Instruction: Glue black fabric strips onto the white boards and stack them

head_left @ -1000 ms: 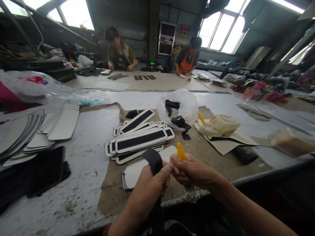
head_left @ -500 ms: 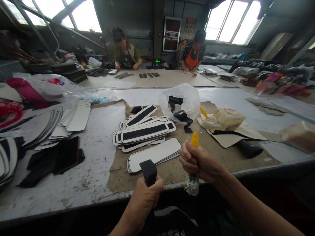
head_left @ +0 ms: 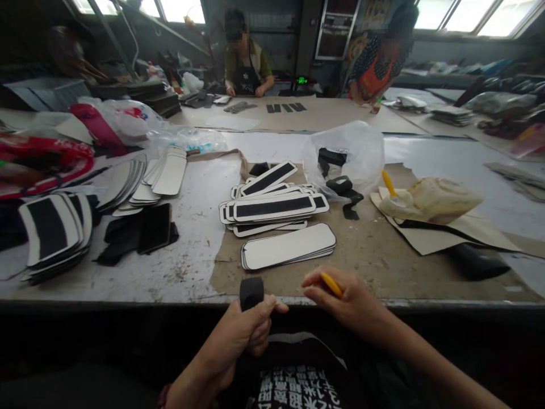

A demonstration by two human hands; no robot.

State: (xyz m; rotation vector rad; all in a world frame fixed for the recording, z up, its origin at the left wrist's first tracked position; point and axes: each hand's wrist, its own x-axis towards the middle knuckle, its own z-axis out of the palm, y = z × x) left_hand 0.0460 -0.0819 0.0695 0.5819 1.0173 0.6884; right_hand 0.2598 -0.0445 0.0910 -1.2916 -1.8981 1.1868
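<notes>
My left hand (head_left: 244, 332) is closed round a black strip (head_left: 251, 291) that sticks up above the fist, just below the table's front edge. My right hand (head_left: 349, 301) is closed on a yellow-handled brush (head_left: 331, 284), held at the table edge; the bristles are hidden. Ahead on brown paper lies a small stack of white oblong pieces (head_left: 288, 246). Behind it is a pile of white pieces with black strips (head_left: 272, 205) glued on.
A plastic bag (head_left: 347, 150) holds more black strips. To the right sits a glue-soaked lump with a second yellow brush (head_left: 426, 199). White blanks (head_left: 166, 173) and black-and-white pieces (head_left: 53, 227) lie left. Two other people (head_left: 244, 57) work at the far table.
Both hands have dropped towards the table's front edge. The brush, upright before, is now tilted low in my right hand. The camera has tipped down and moved left.
</notes>
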